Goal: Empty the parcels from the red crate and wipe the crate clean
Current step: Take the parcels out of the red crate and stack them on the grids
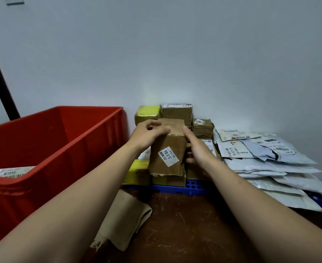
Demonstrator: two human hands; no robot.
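Note:
The red crate [52, 141] stands at the left, and one clear-wrapped parcel [12, 172] shows inside it near the front. A brown cardboard box [167, 154] with a white label stands upright on the stack of boxes at the wall. My left hand [148, 132] grips the box's top left corner. My right hand [196, 149] presses flat against its right side. Both forearms reach forward from the bottom of the view.
Yellow and brown boxes [177, 112] are piled against the wall on a blue pallet [179, 188]. Several grey and white mailer bags [266, 158] are stacked to the right. A folded beige cloth [124, 221] lies on the dark brown floor beside the crate.

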